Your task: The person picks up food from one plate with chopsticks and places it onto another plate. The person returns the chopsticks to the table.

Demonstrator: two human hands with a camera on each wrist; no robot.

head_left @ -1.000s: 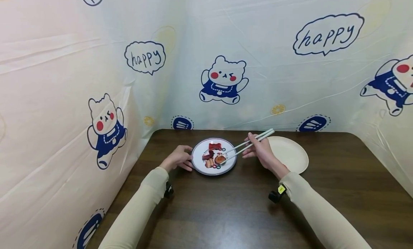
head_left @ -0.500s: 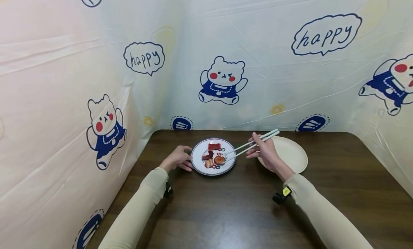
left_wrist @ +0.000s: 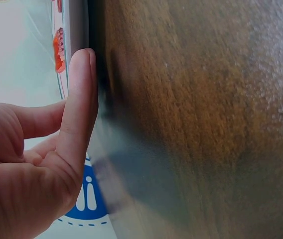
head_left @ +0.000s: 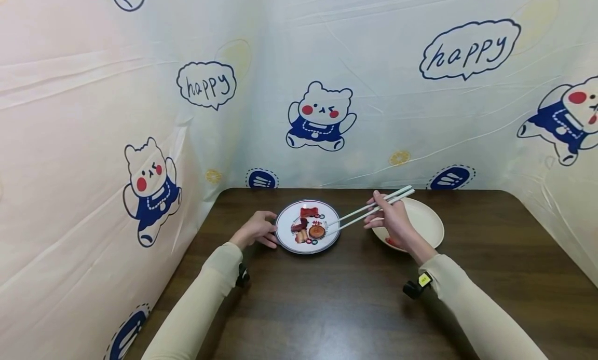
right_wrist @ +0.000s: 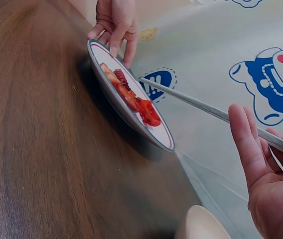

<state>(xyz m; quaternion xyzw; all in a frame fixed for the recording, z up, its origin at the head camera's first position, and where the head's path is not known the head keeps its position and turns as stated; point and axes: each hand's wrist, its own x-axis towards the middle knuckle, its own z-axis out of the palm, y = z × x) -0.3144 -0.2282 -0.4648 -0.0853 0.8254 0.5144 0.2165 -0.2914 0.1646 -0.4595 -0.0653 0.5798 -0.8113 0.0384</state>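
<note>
On a white plate (head_left: 286, 244) with a dark rim lie a red piece (head_left: 309, 212), a dark red piece (head_left: 299, 225), a pale brown piece (head_left: 301, 237) and a round orange-brown piece (head_left: 316, 231); they look like food. My left hand (head_left: 256, 229) touches the plate's left rim, fingers fairly straight along its edge in the left wrist view. Pale green chopsticks (head_left: 357, 220) are held in my right hand (head_left: 392, 221), their tips over the plate's right side near the round piece, with nothing gripped between them. The right wrist view shows the chopstick (right_wrist: 196, 102) crossing toward the plate.
A cream plate (head_left: 431, 222) sits under and behind my right hand, partly covered, with a red piece (head_left: 391, 241) on it. Dark wood table (head_left: 317, 303) surrounds both plates. Printed cloth (head_left: 261, 116) hangs behind and at the sides.
My right hand has moved to the right, drawing the chopstick tips from the round piece toward the plate's right rim. The red piece on the cream plate has come into view. My left hand stays put.
</note>
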